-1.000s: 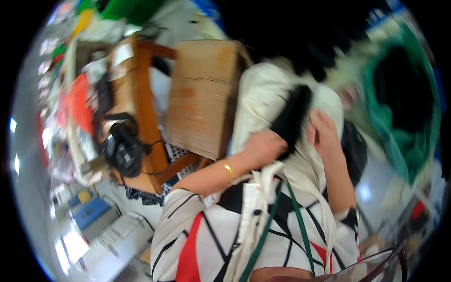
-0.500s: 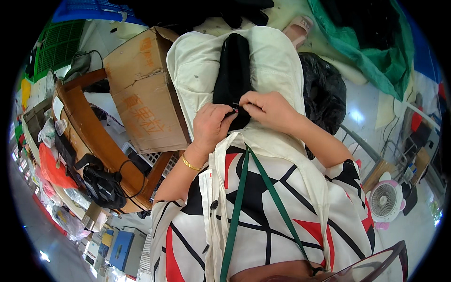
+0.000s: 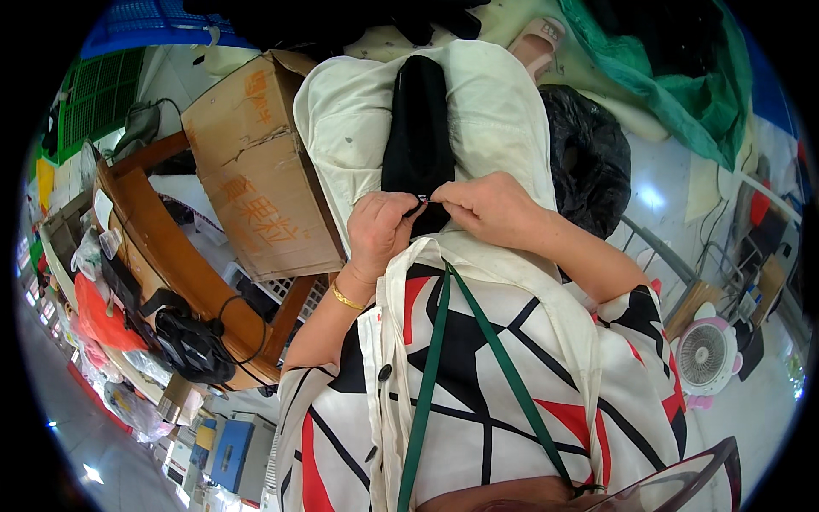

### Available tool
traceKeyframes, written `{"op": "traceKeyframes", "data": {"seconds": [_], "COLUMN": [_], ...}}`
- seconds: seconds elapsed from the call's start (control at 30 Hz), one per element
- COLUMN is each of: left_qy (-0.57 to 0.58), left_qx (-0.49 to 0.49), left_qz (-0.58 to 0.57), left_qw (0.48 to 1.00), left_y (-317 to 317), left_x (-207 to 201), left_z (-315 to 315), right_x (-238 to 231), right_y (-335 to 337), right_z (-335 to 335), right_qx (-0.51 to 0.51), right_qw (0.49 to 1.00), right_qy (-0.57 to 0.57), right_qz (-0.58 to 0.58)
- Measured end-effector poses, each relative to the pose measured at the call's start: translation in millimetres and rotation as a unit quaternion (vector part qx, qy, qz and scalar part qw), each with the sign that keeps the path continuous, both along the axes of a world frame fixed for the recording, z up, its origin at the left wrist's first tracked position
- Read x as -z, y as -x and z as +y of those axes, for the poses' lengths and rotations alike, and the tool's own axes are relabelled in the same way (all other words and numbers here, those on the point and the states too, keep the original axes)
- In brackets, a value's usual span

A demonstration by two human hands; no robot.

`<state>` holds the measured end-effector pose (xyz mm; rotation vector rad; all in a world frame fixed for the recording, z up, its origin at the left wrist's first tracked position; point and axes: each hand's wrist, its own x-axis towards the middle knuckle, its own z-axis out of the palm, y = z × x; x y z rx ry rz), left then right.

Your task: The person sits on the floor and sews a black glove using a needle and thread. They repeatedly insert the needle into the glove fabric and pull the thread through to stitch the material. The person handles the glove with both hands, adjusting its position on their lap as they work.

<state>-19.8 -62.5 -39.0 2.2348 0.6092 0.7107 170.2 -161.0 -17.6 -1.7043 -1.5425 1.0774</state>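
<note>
A long black fabric piece (image 3: 418, 119) with a rounded far end, shaped like a shoe upper, lies lengthwise over the white apron (image 3: 495, 119) on my lap. At its near end my left hand (image 3: 380, 229) is closed, thumb and fingers pinching the black edge. My right hand (image 3: 490, 205) meets it from the other side, also in a pinch. Between the two sets of fingertips shows a tiny pale glint, too small to name. What my right fingers grip is mostly hidden by them.
A cardboard box (image 3: 252, 179) stands to the left by a wooden bench frame (image 3: 183, 256). A black plastic bag (image 3: 589, 162) sits to the right of my lap. Beyond are a pink slipper (image 3: 537, 44), a green sack (image 3: 657, 102) and a small white fan (image 3: 706, 352).
My right fingertips have come closer to the left ones and a little lower, so both pinches now nearly touch. The black piece stays on my lap.
</note>
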Motion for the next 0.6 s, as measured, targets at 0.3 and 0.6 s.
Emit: {"op": "traceKeyframes", "data": {"seconds": [0.3, 0.6], "left_qy": [-0.018, 0.016], "left_qx": [-0.002, -0.019], "left_qz": [-0.012, 0.014], "left_qw": [1.0, 1.0], "left_y": [-1, 4], "left_x": [3, 1], "left_z": [-1, -2], "right_x": [-4, 5], "right_y": [-4, 14], "right_z": [2, -2], "right_qx": [-0.034, -0.015], "right_qw": [0.999, 0.999], "right_qy": [0.028, -0.015], "right_qz": [-0.024, -0.049]}}
